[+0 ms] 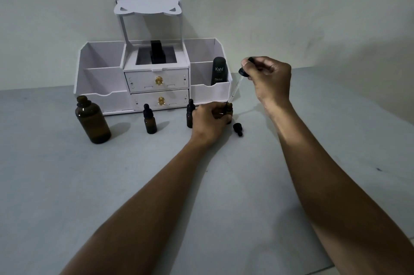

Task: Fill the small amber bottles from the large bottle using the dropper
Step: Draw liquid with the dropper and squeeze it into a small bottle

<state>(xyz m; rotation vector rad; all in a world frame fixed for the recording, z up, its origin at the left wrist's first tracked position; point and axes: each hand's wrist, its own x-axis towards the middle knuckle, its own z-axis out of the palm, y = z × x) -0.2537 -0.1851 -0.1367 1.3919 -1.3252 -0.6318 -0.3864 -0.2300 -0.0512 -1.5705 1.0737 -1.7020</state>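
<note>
Right grip: the right hand (270, 81) is pinched closed on the black rubber bulb of the dropper (238, 83); its thin clear glass tube slants down to the left.
Dropper tip: at the mouth of the open small amber bottle (229, 111).
Left grip: the left hand (209, 121) is wrapped around that bottle on the bench (224, 185), hiding most of its brown glass.
Loose cap: a black dropper cap (238, 129) lies on its side just right of the held bottle.
Other small bottles: one capped amber bottle (190, 113) stands just behind the left hand, partly hidden; another capped one (149, 120) stands further left, apart.
Large bottle: the round-shouldered dark amber glass large bottle (93, 121) stands uncapped at far left; contents cannot be told.
Organizer: a white boxy organizer (154, 72) with two gold-knobbed drawers sits behind against the wall.
Right compartment: a matt black "Kahf" tube (219, 71) stands upright.
Bench surface: smooth, pale grey.
</note>
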